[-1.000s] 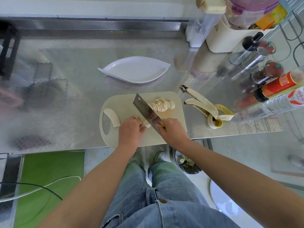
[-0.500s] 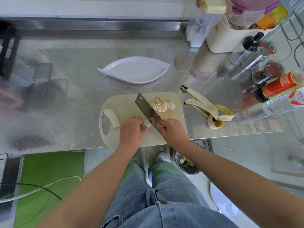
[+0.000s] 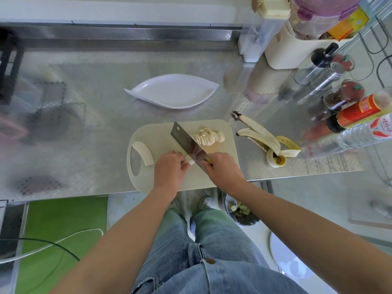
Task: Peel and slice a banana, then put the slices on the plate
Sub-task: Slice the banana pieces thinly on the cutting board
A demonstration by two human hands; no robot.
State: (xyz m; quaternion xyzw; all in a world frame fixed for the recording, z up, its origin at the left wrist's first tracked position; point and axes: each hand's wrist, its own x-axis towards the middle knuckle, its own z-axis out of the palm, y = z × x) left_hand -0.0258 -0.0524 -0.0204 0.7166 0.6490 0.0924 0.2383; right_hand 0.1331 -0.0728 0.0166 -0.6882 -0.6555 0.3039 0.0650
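The board (image 3: 161, 134) sits right at the bench's (image 3: 95, 124) near edge. The left hand (image 3: 169, 170) curls its fingers (image 3: 180, 158) over a mostly hidden banana stub (image 3: 190, 162); the right hand (image 3: 222, 168) grips the cleaver (image 3: 186, 141). Slices (image 3: 209, 137) heap at one o'clock, plate (image 3: 174, 92) at twelve.

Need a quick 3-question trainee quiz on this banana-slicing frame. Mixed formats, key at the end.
1. True or false: the plate already holds slices.
2. The right hand grips: A) the knife B) a spoon C) a fork.
3. Short answer: what does the left hand hold down on the board?

Key
1. False. The slices are heaped on the board and the plate is bare.
2. A.
3. The banana end, right beside the blade.
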